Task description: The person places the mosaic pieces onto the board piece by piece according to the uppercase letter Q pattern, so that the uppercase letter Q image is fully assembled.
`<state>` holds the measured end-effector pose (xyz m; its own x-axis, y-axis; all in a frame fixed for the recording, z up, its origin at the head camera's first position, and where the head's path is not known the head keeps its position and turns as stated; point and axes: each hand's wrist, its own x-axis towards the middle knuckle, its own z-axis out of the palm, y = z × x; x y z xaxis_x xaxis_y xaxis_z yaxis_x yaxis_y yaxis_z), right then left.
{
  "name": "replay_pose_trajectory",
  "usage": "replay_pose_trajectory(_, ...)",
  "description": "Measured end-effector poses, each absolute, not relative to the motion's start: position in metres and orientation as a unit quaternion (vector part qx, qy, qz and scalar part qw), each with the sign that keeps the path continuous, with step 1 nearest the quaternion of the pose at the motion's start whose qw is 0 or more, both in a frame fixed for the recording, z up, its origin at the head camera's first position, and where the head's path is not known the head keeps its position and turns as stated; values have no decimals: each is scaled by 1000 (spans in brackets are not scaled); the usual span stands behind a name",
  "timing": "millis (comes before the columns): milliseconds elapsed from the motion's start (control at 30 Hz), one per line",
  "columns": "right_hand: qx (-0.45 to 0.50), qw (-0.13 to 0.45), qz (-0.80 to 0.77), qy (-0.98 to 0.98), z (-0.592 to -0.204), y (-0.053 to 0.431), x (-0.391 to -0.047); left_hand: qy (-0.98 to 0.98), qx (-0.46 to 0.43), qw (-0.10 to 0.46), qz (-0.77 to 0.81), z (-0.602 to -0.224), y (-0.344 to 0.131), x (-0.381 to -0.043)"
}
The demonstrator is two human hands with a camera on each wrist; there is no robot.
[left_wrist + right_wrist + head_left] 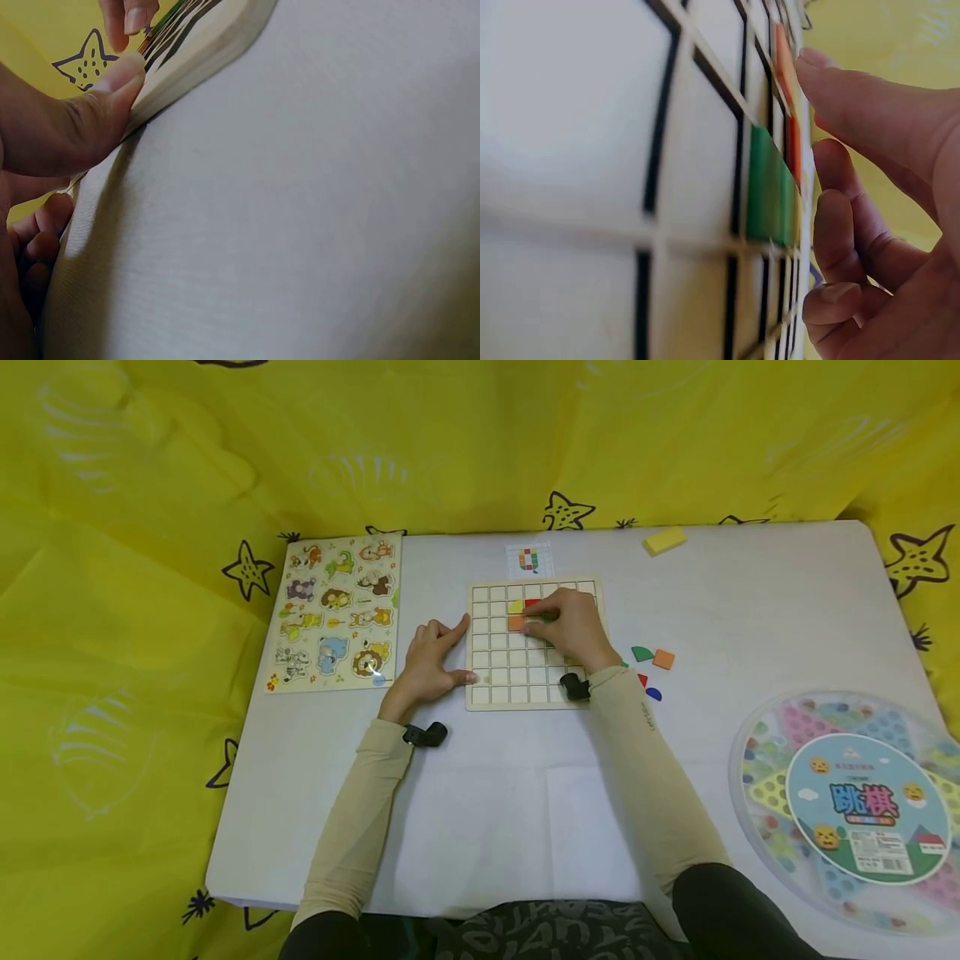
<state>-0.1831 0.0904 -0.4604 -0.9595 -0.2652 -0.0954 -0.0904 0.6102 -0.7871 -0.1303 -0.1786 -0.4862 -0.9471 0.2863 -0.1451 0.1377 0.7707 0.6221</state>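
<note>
A wooden grid board [489,695] lies flat on the white table. My left hand [430,667] rests at its left side, thumb and index finger spread and touching the edge; the left wrist view shows the thumb [105,112] against the rim. Over the board's upper part is my right hand [573,628], with thumb and fingertips apart and nothing visible between them. Its fingertips are close to an orange tile [515,623], a yellow tile [515,607] and a red tile [532,603] in the grid. A green tile [766,187] shows in the right wrist view.
A pattern card [528,561] lies behind the board. Loose pieces, including an orange square [663,659] and a green piece [642,653], lie to the right. An animal puzzle [337,610] is at left, a round Chinese checkers box [862,810] at right, a yellow block [664,541] at the back.
</note>
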Motion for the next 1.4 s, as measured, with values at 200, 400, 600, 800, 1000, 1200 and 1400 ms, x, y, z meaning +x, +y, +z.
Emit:
replay_pose_trajectory(200,-61,90,-454,884,-453,118,-177,935,113,117,316,-486,-178,-130)
replay_pose_trajectory(400,5,88,-465,881,-438,154,-165,936,111,117,312,-487,-178,-131)
replay_pose_trajectory(600,46,74,-443,892,-431,193,-146,936,110,121,312,-485,-178,-130)
replay_pose_trajectory(800,81,44,-444,891,-435,224,-128,938,108,120,308,-487,-179,-130)
replay_pose_trajectory(1000,138,60,-413,898,-440,237,-119,937,106,122,311,-485,-179,-128)
replay_pose_trajectory(1200,148,81,-404,899,-446,243,-111,936,106,120,314,-483,-178,-129)
replay_pose_trajectory(1400,155,97,-397,899,-451,250,-103,936,109,121,313,-484,-176,-129)
